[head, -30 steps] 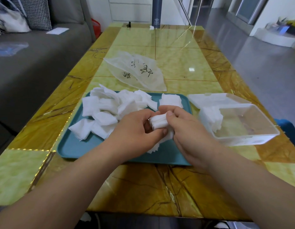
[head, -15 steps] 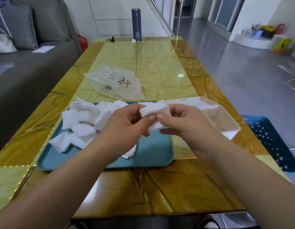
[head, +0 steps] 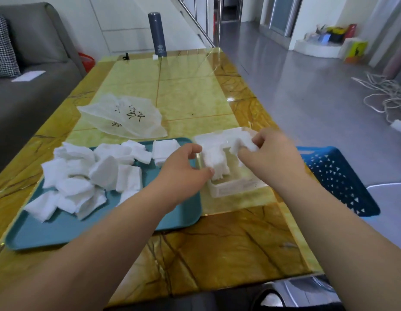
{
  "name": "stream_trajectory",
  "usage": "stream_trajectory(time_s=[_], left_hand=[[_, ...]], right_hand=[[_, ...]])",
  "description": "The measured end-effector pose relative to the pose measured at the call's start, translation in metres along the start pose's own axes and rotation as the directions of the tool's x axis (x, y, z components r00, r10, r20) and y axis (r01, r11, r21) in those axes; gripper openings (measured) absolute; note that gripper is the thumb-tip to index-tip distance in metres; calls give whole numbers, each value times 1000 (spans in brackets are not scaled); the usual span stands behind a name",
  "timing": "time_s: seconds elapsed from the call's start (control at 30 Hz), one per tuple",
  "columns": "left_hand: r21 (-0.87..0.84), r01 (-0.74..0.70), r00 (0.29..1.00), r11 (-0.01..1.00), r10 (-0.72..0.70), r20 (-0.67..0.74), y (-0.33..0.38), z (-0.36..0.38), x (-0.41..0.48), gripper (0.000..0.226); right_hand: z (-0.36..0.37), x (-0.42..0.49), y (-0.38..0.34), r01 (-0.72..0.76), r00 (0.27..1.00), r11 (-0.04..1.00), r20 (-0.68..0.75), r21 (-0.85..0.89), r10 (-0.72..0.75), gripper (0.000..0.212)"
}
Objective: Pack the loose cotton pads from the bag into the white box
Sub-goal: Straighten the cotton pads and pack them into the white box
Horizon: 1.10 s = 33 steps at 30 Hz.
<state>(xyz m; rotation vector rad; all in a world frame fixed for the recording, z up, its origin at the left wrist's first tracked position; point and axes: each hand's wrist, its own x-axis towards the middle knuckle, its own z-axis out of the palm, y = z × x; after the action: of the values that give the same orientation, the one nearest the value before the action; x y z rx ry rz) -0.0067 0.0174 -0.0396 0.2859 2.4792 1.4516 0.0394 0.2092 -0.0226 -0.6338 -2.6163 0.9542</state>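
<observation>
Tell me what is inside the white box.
Stacked cotton pads stand at the left end of the white box. The right hand hides the rest of its inside.

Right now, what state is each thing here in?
white box, lid open, partly filled with a pad stack
right hand, pinching held pads over the box
left hand, curled against the pad stack; grip unclear
loose pads, heaped on the teal tray
bag, flat, looks emptied
bottle, upright, capped
</observation>
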Motion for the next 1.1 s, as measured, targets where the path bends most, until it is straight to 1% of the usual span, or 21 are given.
stream_trajectory(time_s=[0.07, 0.13, 0.23, 0.3, 0.33, 0.4, 0.47, 0.57, 0.63, 0.7, 0.73, 0.8, 0.87, 0.9, 0.93, 0.97, 1.03, 1.1], left_hand=[[-13, -11, 1000, 1000, 11, 5, -4, 3, -3, 51], [-32, -9, 1000, 999, 9, 5, -6, 4, -5, 47], [-41, -5, 1000, 999, 6, 8, -8, 4, -7, 44], [-39, -13, 1000, 999, 13, 6, -8, 6, -7, 44], [-41, -14, 1000, 999, 14, 4, -9, 5, -7, 43], [-51, -19, 1000, 999, 19, 5, -10, 5, -6, 43], [-52, -23, 1000, 998, 24, 11, -11, 5, -5, 44], [-25, -38, 999, 999, 38, 11, -12, 4, -6, 45], [15, -49, 999, 999, 49, -2, -13, 0, -11, 44], [38, -59, 998, 998, 59, -5, -16, -10, -20, 37], [60, -66, 998, 996, 67, -6, -19, -20, -26, 33], [154, -80, 996, 985, 85, -29, -28, -42, -34, 23], [251, -52, 992, 967, 79, -98, -39, -68, -40, 11], [293, -28, 987, 956, 73, -144, -46, -83, -42, 4], [335, -7, 978, 942, 75, -192, -51, -96, -43, 4], [376, 14, 968, 926, 82, -238, -57, -107, -41, 8], [419, 74, 948, 905, 67, -312, -68, -126, -37, 11], [442, 117, 938, 889, 47, -344, -74, -133, -29, 12]], right_hand=[[9, 5, 1, -5, 1000, 993, 7, -116, 6, 34], [18, 10, 0, -42, 998, 977, 39, -211, 51, 37], [30, 15, -7, -85, 993, 949, 58, -305, 107, 41], [31, 14, -15, -84, 990, 946, 85, -313, 116, 42], [31, 14, -19, -58, 989, 948, 108, -314, 97, 41], [25, 9, -29, 8, 981, 948, 184, -319, 54, 36], [17, 3, -35, 73, 958, 939, 284, -335, 27, 35], [11, -3, -39, 94, 924, 939, 381, -331, 42, 34], [11, -2, -39, 81, 922, 942, 384, -326, 53, 28], [9, -1, -41, 48, 942, 949, 331, -312, 61, 12], [9, 0, -43, 34, 953, 951, 297, -309, 62, 13], [9, -2, -48, 21, 970, 942, 235, -334, 62, 38], [10, -6, -55, 37, 986, 941, 164, -336, 20, 46], [13, -9, -62, 76, 991, 950, 131, -304, -38, 45], [18, -13, -69, 133, 988, 958, 106, -254, -109, 44], [24, -20, -78, 195, 978, 963, 109, -186, -177, 42], [47, -38, -97, 312, 932, 948, 214, -63, -292, 37], [73, -54, -107, 359, 867, 932, 384, -42, -317, 34]])
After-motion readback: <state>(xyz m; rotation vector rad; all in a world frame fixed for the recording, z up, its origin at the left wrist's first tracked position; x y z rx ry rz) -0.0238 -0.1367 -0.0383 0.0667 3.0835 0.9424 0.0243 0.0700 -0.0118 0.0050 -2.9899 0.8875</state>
